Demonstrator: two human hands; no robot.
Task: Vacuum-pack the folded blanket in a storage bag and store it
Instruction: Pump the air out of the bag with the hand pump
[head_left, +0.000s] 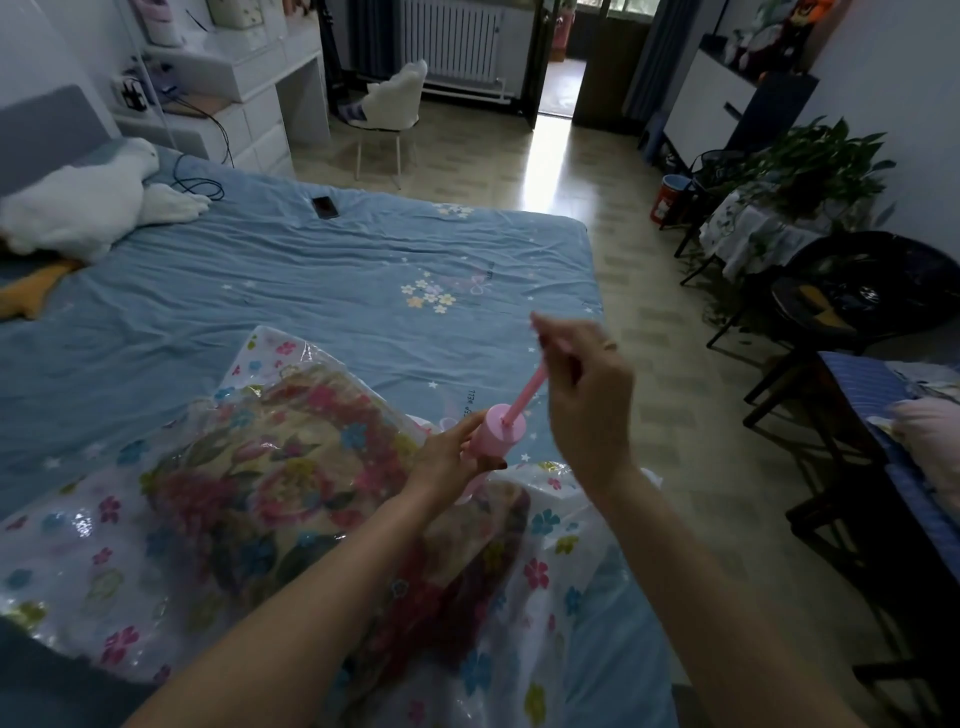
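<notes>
A clear storage bag (93, 540) printed with small flowers lies on the blue bed (311, 280). Inside it is the folded floral blanket (270, 467). A pink hand pump (496, 431) stands on the bag near its right side. My left hand (447, 462) grips the pump's cylinder. My right hand (587, 395) grips the handle at the top of the pink rod (530, 389), which is drawn out upward. The pump's foot and the bag's valve are hidden behind my left hand.
A white plush toy (88, 208), a black cable and a phone (325, 207) lie at the bed's far end. Right of the bed is tiled floor (623, 260), with dark chairs (852, 301), potted plants (810, 161) and a small table along the right wall.
</notes>
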